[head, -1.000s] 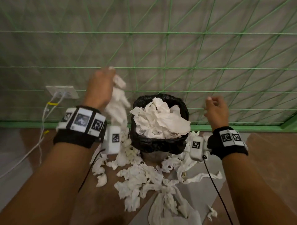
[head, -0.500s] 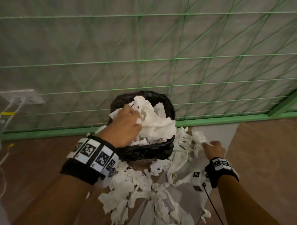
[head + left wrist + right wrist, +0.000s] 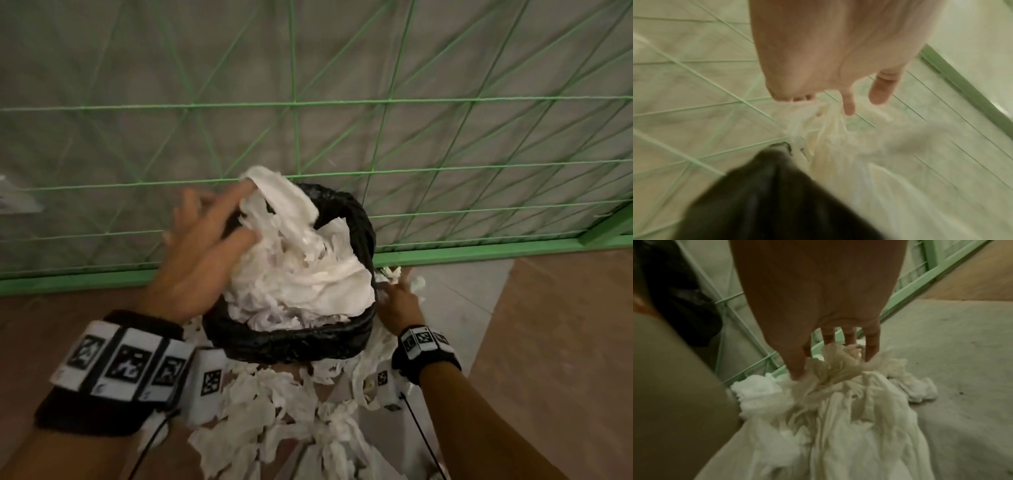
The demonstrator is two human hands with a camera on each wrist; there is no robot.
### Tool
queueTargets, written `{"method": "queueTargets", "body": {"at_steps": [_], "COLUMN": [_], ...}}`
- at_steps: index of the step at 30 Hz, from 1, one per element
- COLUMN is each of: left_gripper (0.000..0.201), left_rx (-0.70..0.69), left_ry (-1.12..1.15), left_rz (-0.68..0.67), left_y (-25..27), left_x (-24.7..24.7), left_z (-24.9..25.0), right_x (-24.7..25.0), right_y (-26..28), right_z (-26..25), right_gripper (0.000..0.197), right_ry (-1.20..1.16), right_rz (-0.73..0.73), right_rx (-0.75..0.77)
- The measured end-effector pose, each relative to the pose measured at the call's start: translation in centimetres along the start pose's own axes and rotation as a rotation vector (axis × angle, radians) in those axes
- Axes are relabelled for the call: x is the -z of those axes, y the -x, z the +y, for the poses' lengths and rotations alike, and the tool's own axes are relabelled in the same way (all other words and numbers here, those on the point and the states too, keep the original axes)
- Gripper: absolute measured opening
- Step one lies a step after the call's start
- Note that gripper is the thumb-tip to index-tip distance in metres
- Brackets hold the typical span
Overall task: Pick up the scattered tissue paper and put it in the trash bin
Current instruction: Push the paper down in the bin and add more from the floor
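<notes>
The trash bin [image 3: 291, 346], lined with a black bag [image 3: 766, 194], stands against the fence and is heaped with white tissue paper [image 3: 301, 281]. My left hand [image 3: 226, 219] hovers over the bin's left rim with fingers spread, and its fingertips [image 3: 847, 110] touch a loose strip of tissue [image 3: 828, 129]. My right hand [image 3: 394, 287] is low on the floor just right of the bin. There its thumb and curled fingers [image 3: 849, 339] bunch up a clump of tissue [image 3: 834, 365]. More scattered tissue [image 3: 274, 421] lies on the floor in front of the bin.
A green wire fence [image 3: 294, 102] with a green base rail [image 3: 479, 248] runs close behind the bin. A wall outlet [image 3: 17, 202] shows at the far left. Brown floor [image 3: 565, 342] and a grey floor panel [image 3: 951, 337] lie to the right.
My left hand came down from head height with tissue, reached the bin and spread its fingers over the heap. My right hand dropped from beside the bin to the floor tissue.
</notes>
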State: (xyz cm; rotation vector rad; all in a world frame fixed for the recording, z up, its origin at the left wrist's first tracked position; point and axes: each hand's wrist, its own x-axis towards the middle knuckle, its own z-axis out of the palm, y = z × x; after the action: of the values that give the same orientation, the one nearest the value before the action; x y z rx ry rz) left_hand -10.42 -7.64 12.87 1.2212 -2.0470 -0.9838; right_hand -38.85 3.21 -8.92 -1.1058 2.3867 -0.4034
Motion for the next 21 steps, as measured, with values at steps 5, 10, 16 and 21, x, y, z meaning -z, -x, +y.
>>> {"method": "queueTargets", "body": {"at_steps": [5,10,16,21], "left_gripper": [0.026,0.015,0.031,0.035], "left_rx": [0.012,-0.041,-0.160,-0.136], "left_ry": [0.393,0.325,0.019,-0.397], "left_rz": [0.270,0.059,-0.066,-0.436], "left_y": [-0.7,0.6,0.6,0.8], "left_x": [3.2,2.0,0.0,-2.9], "left_z": [-3.9,-3.9,-2.1,-1.5], "right_x": [0.5,5.3,11.4,19.0], "right_y": [0.8,1.3,2.4,4.5], "right_z": [0.0,-0.2,-2.2,-7.3], "right_gripper": [0.019,0.014,0.018,0.019], "right_ry": [0.094,-0.070,-0.273,-0.410], "right_rz": [0.048,0.148,0.352,0.594], "right_rx": [0.014,-0.090,-0.116,0.039]}}
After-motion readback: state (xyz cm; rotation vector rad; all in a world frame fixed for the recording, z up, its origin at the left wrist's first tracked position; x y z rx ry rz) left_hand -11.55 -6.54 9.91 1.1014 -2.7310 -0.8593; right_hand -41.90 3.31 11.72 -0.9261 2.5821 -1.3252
